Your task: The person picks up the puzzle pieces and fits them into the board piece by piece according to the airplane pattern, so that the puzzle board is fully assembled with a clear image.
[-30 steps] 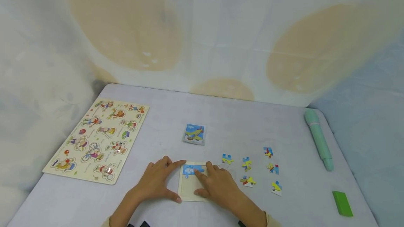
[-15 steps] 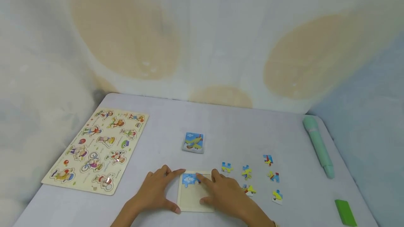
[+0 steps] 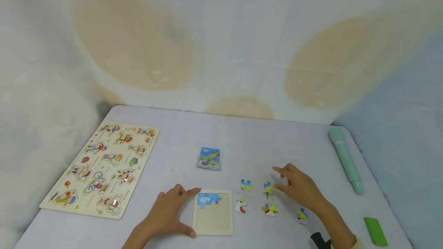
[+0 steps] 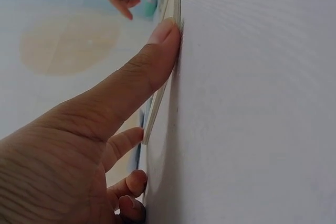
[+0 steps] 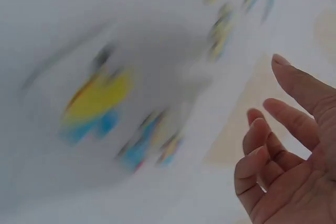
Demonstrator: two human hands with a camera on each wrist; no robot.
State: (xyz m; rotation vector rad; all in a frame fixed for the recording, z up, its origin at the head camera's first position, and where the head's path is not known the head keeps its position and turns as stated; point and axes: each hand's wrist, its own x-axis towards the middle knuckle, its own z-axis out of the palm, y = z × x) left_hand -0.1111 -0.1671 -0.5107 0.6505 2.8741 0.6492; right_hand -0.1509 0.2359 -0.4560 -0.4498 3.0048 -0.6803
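A small wooden puzzle tray (image 3: pixel 212 231) lies in front of me, with joined blue puzzle pieces (image 3: pixel 207 200) in its upper left. My left hand (image 3: pixel 167 210) rests at the tray's left side, index fingertip at the top corner and thumb at the bottom corner. In the left wrist view the thumb (image 4: pixel 142 72) touches the tray's edge. My right hand (image 3: pixel 302 189) hovers over the loose pieces at right, thumb and index apart, holding nothing. Near its thumb lies a blue-and-yellow puzzle piece (image 3: pixel 268 190). The right wrist view shows loose pieces blurred beside the right hand (image 5: pixel 289 150).
Other loose pieces lie right of the tray, including a yellow one (image 3: pixel 302 215). An airplane picture puzzle (image 3: pixel 209 158) sits behind it. A large figure puzzle board (image 3: pixel 100 170) is at left; a mint-green stick-shaped object (image 3: pixel 346 160) and green block (image 3: pixel 375 231) are at right.
My right hand has left the tray and moved right, over the loose pieces. The blue pieces in the tray are uncovered. The left hand stays at the tray's edge.
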